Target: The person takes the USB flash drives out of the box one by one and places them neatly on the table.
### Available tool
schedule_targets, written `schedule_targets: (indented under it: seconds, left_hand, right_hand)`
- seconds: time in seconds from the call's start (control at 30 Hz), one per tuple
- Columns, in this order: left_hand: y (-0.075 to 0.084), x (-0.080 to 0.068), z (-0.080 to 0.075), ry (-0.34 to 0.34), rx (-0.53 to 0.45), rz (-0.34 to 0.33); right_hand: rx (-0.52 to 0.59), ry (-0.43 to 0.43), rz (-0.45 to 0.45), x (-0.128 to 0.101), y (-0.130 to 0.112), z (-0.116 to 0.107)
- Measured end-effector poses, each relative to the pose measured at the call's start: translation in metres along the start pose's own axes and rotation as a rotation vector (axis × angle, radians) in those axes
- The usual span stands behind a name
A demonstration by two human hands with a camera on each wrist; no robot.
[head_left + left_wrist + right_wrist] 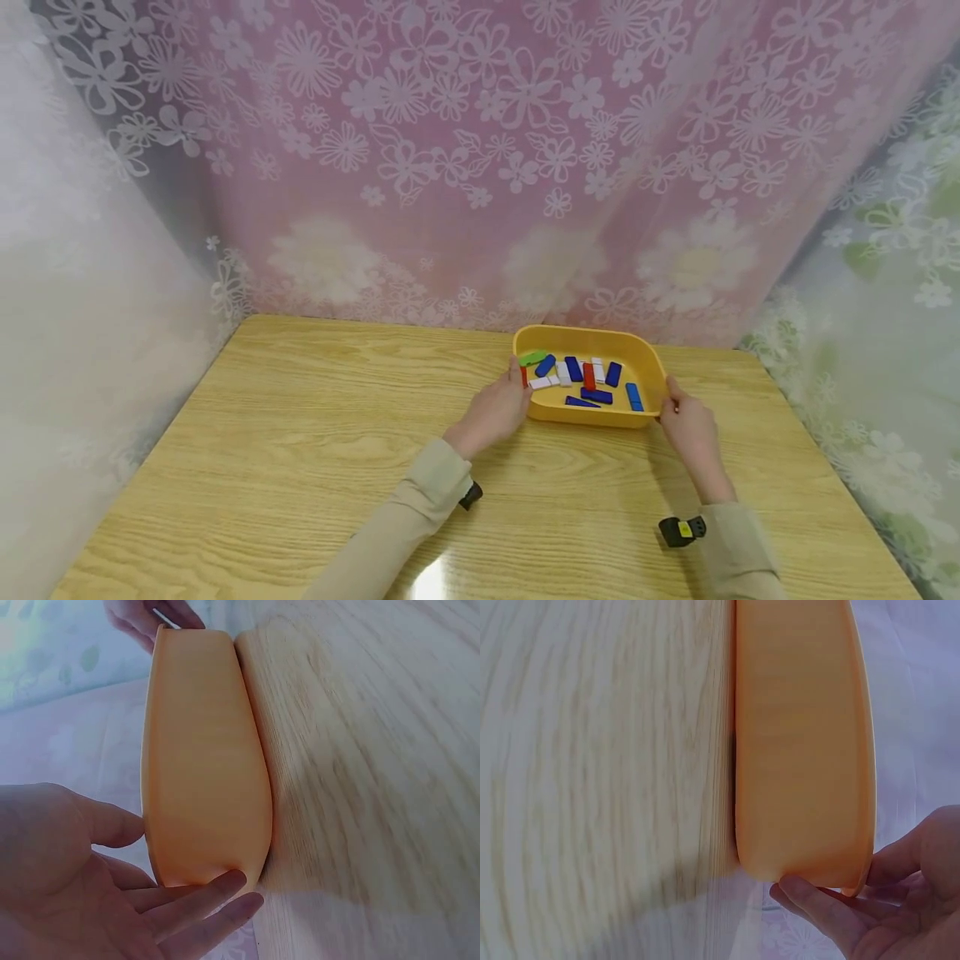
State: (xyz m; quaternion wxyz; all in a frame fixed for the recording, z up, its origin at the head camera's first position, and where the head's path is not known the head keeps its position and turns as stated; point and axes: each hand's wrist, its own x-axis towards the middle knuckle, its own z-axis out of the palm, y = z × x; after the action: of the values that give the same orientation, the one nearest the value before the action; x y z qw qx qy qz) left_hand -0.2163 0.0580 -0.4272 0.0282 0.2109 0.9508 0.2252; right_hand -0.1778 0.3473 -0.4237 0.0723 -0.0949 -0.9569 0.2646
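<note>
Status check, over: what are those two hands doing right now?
Left hand and right hand touching opposite ends of yellow tray. Coloured blocks inside. Nothing in the way.

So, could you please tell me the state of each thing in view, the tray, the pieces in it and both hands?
Yellow plastic tray: upright on the table, held at both ends.
Small coloured flat blocks: lying loose inside the tray, none stacked.
Left hand: fingers straight against the tray's left end.
Right hand: fingers curled round the tray's right rim.
Light wooden table: bearing the tray.
</note>
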Motion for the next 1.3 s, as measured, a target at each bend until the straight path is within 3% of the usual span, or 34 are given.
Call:
schedule_targets:
  seconds: [0.53, 1.3]
  left_hand:
    - [-0.016, -0.01, -0.008, 0.003, -0.051, -0.032]
    - [-0.057, -0.022, -0.024, 0.018, -0.161, -0.112]
  right_hand:
    - [0.073, -0.044, 0.011, 0.0, -0.013, 0.011]
    - [0.13, -0.091, -0.06, 0.0, -0.053, 0.032]
